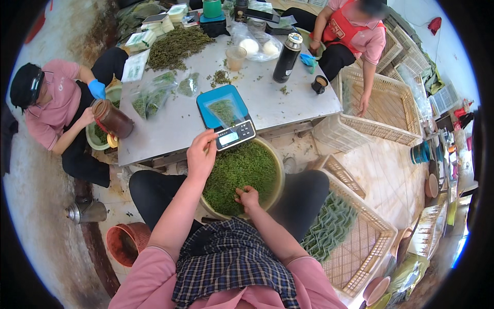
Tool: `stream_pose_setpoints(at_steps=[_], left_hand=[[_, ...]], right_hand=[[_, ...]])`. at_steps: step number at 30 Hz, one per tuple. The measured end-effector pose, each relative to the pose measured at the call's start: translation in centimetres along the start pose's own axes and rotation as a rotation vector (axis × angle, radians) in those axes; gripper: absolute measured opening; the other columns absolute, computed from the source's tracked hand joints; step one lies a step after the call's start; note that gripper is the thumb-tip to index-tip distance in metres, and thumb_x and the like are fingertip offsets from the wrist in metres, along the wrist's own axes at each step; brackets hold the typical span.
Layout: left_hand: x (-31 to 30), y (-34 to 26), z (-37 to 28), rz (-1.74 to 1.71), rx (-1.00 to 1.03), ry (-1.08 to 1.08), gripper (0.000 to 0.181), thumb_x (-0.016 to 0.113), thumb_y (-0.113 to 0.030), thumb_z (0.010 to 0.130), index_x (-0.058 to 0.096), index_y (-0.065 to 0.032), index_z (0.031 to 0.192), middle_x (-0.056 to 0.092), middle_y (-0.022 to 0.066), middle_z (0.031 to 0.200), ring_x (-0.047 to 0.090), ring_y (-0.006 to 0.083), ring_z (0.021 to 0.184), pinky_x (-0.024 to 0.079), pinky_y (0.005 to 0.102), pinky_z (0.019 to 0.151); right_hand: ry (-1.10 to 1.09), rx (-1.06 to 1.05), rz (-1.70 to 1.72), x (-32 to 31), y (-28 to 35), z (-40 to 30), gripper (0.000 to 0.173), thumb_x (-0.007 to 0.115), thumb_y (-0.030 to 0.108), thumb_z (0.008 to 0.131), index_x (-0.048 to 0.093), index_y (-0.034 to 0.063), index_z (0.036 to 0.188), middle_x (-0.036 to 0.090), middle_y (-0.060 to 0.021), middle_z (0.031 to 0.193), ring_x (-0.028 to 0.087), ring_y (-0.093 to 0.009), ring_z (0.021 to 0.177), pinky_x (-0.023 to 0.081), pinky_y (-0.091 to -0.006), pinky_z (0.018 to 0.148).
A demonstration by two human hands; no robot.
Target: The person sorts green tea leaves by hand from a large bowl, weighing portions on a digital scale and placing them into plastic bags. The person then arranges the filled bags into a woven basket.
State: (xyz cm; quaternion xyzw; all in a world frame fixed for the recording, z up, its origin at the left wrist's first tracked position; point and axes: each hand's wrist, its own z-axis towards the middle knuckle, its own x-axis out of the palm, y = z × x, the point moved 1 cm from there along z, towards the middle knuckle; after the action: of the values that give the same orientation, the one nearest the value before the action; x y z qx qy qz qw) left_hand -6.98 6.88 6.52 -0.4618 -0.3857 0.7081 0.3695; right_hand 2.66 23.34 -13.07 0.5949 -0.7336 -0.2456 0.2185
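On the near edge of the metal table sits a digital kitchen scale (245,135) with a blue platform and a lit display. A clear plastic bag (224,110) partly filled with green plant bits lies on its platform. My left hand (202,152) is at the scale's near left corner, fingers bent beside the display; whether it grips anything cannot be told. Between my knees stands a pale round basin (280,170) full of loose green plant bits (239,174). My right hand (248,197) reaches into them with curled fingers, and what lies under the fingertips is hidden.
The metal table (308,100) also holds filled bags (154,94), a dried-plant heap (175,46), a plastic cup (235,58), a black flask (287,58) and a brown jar (112,119). Co-workers sit left and right. A crate (370,262) with filled bags stands at my right.
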Motion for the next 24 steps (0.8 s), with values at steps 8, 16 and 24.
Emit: stream_pose_setpoints(at_steps=[8,16,24], left_hand=[[0.3,5.6,-7.8,-0.111,-0.335,0.193,0.021,0.057,-0.003,0.085,0.063,-0.0023,0.105,0.066,0.0081,0.097,0.062,0.0114,0.086,0.050,0.0232,0.070],[0.5,6.1,-7.6,-0.239,-0.377,0.219,0.020,0.055,-0.001,0.086,0.062,0.0009,0.104,0.065,0.0074,0.097,0.061,0.0110,0.087,0.049,0.0219,0.074],[0.2,7.5,-8.6,-0.296,-0.407,0.217,0.018,0.055,0.000,0.086,0.062,0.0018,0.103,0.066,0.0076,0.095,0.062,0.0120,0.086,0.049,0.0234,0.078]], right_hand=[[0.200,0.102,0.618,-0.3,3.3,-5.8,0.028,0.047,0.011,0.095,0.047,0.0029,0.121,0.055,-0.0092,0.106,0.058,-0.021,0.092,0.052,-0.0323,0.078],[0.222,0.059,0.659,-0.5,3.4,-7.3,0.024,0.039,0.013,0.097,0.049,0.0024,0.116,0.055,-0.0092,0.106,0.058,-0.022,0.094,0.052,-0.0340,0.082],[0.426,-0.242,0.970,4.2,17.5,-8.0,0.019,0.051,0.006,0.091,0.050,-0.0048,0.106,0.054,-0.0146,0.103,0.056,-0.026,0.095,0.051,-0.0358,0.089]])
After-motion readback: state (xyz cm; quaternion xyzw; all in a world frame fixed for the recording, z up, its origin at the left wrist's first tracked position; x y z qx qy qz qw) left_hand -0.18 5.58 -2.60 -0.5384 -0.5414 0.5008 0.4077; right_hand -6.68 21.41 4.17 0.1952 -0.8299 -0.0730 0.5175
